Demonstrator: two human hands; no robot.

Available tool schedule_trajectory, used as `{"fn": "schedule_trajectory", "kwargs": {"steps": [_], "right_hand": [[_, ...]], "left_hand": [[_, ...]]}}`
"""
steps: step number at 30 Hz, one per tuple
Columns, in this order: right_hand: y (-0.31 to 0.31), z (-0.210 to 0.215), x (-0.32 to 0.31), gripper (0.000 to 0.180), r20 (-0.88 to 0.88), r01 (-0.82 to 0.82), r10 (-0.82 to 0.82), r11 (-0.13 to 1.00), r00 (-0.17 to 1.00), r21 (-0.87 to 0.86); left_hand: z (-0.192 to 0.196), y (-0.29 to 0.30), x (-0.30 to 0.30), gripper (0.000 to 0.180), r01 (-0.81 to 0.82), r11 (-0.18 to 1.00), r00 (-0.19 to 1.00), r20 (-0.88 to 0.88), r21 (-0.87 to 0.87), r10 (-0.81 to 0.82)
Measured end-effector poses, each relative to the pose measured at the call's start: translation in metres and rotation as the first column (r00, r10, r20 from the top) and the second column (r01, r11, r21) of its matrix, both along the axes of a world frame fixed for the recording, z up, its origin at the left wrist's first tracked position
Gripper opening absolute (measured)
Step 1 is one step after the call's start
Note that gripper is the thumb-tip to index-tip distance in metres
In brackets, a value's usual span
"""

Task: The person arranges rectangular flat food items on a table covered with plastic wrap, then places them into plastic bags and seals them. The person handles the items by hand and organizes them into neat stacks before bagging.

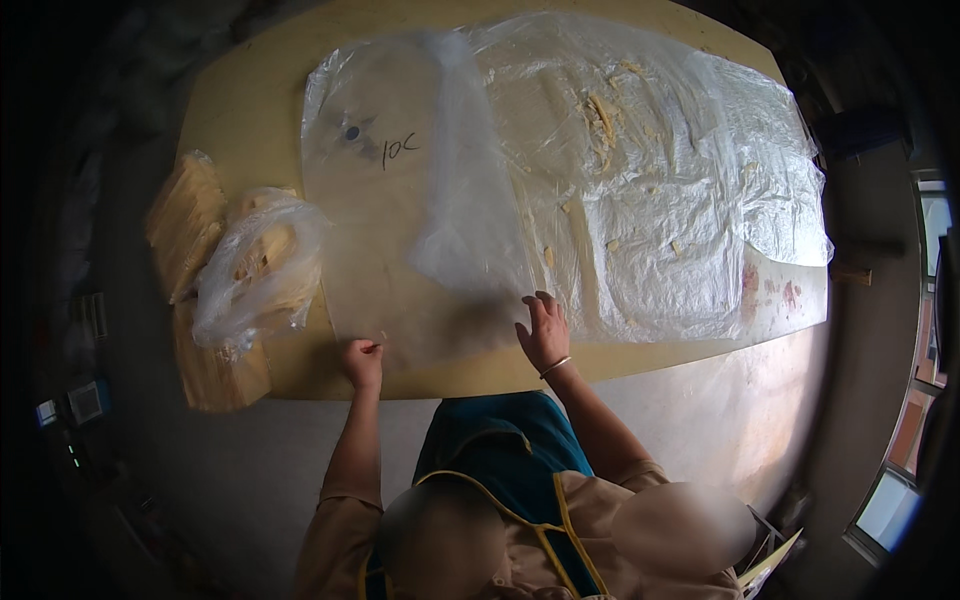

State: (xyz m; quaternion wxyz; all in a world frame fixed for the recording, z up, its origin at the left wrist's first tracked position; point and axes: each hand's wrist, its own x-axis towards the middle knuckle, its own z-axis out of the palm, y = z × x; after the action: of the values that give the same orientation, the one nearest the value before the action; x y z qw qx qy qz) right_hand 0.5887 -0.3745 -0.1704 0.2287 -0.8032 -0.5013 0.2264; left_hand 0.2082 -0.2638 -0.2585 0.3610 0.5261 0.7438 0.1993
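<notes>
A large cloudy plastic bag (pixel 375 240) lies flat on the table in front of me, with a dark handwritten mark and a dark round spot near its far end. At the bag's near left corner, my left hand (pixel 363 362) is closed, thumb and fingers pinched on the edge. My right hand (pixel 545 335) rests by the near right corner, fingers apart and open, a bracelet on its wrist. Just right of it spreads a crinkled clear plastic sheet (pixel 640 270), which partly meets the bag.
Yellowish strips and crumbs (pixel 602 120) lie on the clear sheet. At the table's left edge, bundles of flat yellowish sticks (pixel 188 225) sit beside a clear bag (pixel 215 300) holding more of them. The yellow tabletop (pixel 240 110) has curved edges; windows (pixel 888 510) stand far right.
</notes>
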Motion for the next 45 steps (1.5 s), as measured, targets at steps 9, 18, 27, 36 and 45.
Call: {"fn": "schedule_trajectory", "kwargs": {"steps": [9,18,27,36,45], "right_hand": [[0.039,-0.017,-0.013,0.073,0.211,0.211,-0.172,0.961,0.962,-0.179],[0.035,-0.03,-0.013,0.051,0.224,0.311,-0.273,0.937,0.936,-0.16],[0.035,-0.028,-0.012,0.051,0.197,0.358,-0.324,0.917,0.925,-0.176],[0.031,-0.042,-0.011,0.03,0.17,0.433,-0.4,0.858,0.901,-0.276],[0.021,-0.051,-0.011,0.012,-0.082,0.363,-0.384,0.912,0.92,-0.192]], "left_hand": [[-0.009,-0.004,-0.001,0.014,-0.022,0.997,0.998,0.049,-0.07,0.025],[0.012,-0.001,0.025,0.02,0.082,0.988,0.995,-0.073,0.131,-0.073],[0.068,0.036,0.093,0.016,0.031,0.994,0.927,0.376,-0.107,0.011],[0.149,0.099,0.159,0.013,0.544,0.822,0.766,0.3,0.167,-0.568],[0.047,0.08,0.028,0.034,0.241,0.962,0.953,0.154,0.126,-0.259]]}}
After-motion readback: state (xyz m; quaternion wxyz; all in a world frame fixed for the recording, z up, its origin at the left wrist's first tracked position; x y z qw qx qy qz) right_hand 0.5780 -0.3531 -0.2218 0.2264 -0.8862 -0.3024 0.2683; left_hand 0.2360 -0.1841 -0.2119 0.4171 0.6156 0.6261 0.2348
